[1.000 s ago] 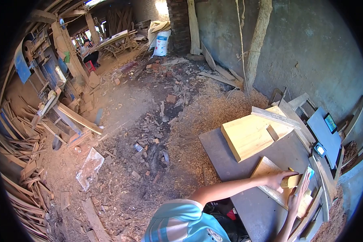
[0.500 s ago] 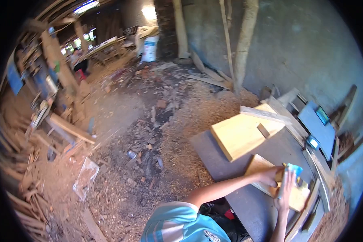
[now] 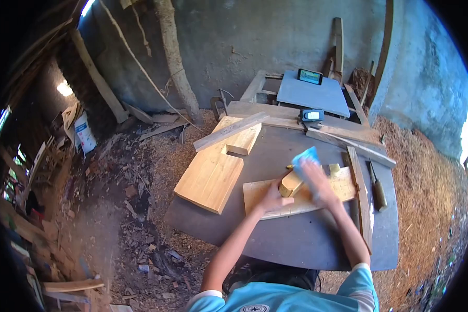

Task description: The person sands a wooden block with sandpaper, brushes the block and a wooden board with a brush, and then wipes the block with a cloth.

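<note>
My left hand [image 3: 275, 199] is closed around the near end of a small shaped wooden block [image 3: 291, 183]. The block sits over a pale flat board [image 3: 256, 193] on the dark table. My right hand [image 3: 318, 181], slightly blurred, holds a thin, bright blue sheet [image 3: 306, 154] against the far side of the block. The fingers partly cover the sheet. A small yellowish wood piece [image 3: 334, 169] lies on the board just right of my right hand.
Left on the dark table [image 3: 291, 242] is a thick notched wooden slab [image 3: 209, 179] with a wood strip [image 3: 231, 131] across it. A chisel-like tool [image 3: 379, 195] and long wood strips [image 3: 360, 195] lie right. Behind are a small device [image 3: 312, 115] and a phone [image 3: 310, 77] on a grey panel.
The view has swung right, bringing the table to the middle. My right hand and the blue sheet have shifted over the block; my left hand still grips the block.
</note>
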A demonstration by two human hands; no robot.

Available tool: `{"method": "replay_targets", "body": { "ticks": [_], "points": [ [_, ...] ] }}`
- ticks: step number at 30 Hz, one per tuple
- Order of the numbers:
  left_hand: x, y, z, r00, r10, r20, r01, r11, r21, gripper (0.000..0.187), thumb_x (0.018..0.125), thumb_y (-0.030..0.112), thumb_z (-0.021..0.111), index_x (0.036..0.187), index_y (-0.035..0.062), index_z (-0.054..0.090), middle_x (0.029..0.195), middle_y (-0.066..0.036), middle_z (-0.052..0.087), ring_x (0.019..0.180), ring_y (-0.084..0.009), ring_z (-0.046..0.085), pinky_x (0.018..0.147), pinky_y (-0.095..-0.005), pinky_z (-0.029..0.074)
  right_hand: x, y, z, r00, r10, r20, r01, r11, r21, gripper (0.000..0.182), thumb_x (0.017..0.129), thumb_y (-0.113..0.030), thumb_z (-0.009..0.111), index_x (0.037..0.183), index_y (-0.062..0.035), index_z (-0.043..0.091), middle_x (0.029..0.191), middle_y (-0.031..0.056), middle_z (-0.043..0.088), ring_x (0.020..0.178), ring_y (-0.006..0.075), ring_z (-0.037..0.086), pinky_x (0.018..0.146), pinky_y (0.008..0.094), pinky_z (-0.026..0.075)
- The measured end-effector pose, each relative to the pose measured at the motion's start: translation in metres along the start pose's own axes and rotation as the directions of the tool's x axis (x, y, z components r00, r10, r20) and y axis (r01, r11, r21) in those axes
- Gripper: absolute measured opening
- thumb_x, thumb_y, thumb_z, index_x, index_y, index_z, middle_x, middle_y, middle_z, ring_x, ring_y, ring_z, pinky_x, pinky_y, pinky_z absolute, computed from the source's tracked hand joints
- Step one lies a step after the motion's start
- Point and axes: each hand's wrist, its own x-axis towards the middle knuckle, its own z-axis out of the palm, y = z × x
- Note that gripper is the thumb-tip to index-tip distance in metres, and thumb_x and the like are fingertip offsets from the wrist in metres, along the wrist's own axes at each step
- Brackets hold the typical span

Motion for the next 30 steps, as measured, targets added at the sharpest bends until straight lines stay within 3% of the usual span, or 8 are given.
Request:
{"method": "replay_targets", "body": {
  "ticks": [8,11,15,18,22,25,27,30],
  "points": [
    [0.001,-0.001,0.000,0.998,-0.059,0.024,0.055,0.989,0.141,0.071,0.063,0.008,0.068,0.127,0.0013,0.040,0.120,-0.011,0.051,0.115,-0.0193,0.048,0.097,-0.0339,0.039,-0.003,-0.024,-0.003,0.973,-0.221,0.065,0.220,0.975,0.020,0.062,0.075,-0.004,0.052,0.136,-0.0042,0.038,0.142,0.0142,0.035,0.132,0.0311,0.032,0.110,0.0442,0.023],
    [-0.003,0.017,0.001,0.972,-0.225,0.072,0.232,0.967,-0.104,0.064,0.062,0.007,0.067,0.122,0.0001,0.044,0.110,-0.011,0.055,0.104,-0.0191,0.053,0.089,-0.0336,0.043,0.004,-0.014,-0.010,0.996,0.090,-0.006,-0.090,0.978,-0.187,0.061,0.078,-0.007,0.047,0.138,-0.0106,0.037,0.144,0.0109,0.034,0.134,0.0321,0.028,0.109,0.0449,0.023],
    [-0.001,-0.004,0.006,0.994,0.111,-0.008,-0.107,0.969,0.223,0.059,0.066,0.004,0.063,0.123,0.0011,0.045,0.104,-0.008,0.056,0.091,-0.0171,0.058,0.080,-0.0340,0.050,-0.005,-0.039,-0.003,0.961,-0.244,0.129,0.244,0.970,0.015,0.065,0.073,-0.004,0.054,0.135,-0.0149,0.042,0.143,0.0107,0.035,0.133,0.0342,0.027,0.109,0.0473,0.022],
    [0.002,0.015,-0.003,0.955,-0.268,0.130,0.277,0.959,-0.057,0.061,0.067,0.006,0.063,0.124,0.0008,0.043,0.109,-0.008,0.057,0.094,-0.0208,0.057,0.077,-0.0372,0.051,0.005,-0.032,-0.007,0.990,-0.141,0.000,0.141,0.990,-0.014,0.059,0.074,-0.003,0.050,0.132,-0.0117,0.046,0.139,0.0131,0.040,0.132,0.0317,0.032,0.110,0.0458,0.022],
    [0.004,-0.009,0.002,0.996,-0.052,0.072,0.050,0.998,0.033,0.072,0.066,0.008,0.067,0.130,0.0013,0.036,0.115,-0.009,0.055,0.104,-0.0245,0.054,0.088,-0.0392,0.046,-0.001,-0.049,-0.002,0.934,-0.344,0.092,0.350,0.935,-0.061,0.056,0.076,-0.007,0.055,0.131,-0.0044,0.045,0.137,0.0126,0.043,0.128,0.0291,0.038,0.109,0.0456,0.025],
    [0.002,0.033,-0.003,0.923,-0.355,0.150,0.371,0.923,-0.097,0.072,0.066,0.008,0.070,0.130,0.0019,0.039,0.122,-0.010,0.053,0.108,-0.0245,0.055,0.093,-0.0368,0.044,0.004,-0.014,0.004,0.987,0.038,-0.155,-0.051,0.995,-0.084,0.049,0.082,-0.011,0.051,0.130,-0.0031,0.046,0.138,0.0128,0.042,0.131,0.0277,0.035,0.109,0.0448,0.025],
    [0.003,-0.018,0.004,0.967,0.253,0.025,-0.250,0.924,0.289,0.069,0.065,0.004,0.067,0.128,0.0016,0.041,0.108,-0.008,0.056,0.087,-0.0190,0.060,0.075,-0.0314,0.050,-0.005,-0.040,0.005,0.994,-0.076,-0.079,0.074,0.997,-0.037,0.051,0.079,-0.005,0.051,0.130,-0.0021,0.046,0.137,0.0140,0.042,0.131,0.0282,0.035,0.108,0.0440,0.027],
    [0.004,-0.002,0.007,0.951,0.309,-0.015,-0.295,0.921,0.254,0.069,0.064,0.003,0.065,0.129,0.0035,0.041,0.106,-0.011,0.057,0.087,-0.0190,0.061,0.074,-0.0304,0.051,-0.004,-0.039,-0.004,0.997,-0.071,-0.041,0.069,0.997,-0.039,0.067,0.066,0.009,0.054,0.131,-0.0007,0.043,0.138,0.0168,0.040,0.132,0.0322,0.032,0.108,0.0421,0.029]
  ]
}}
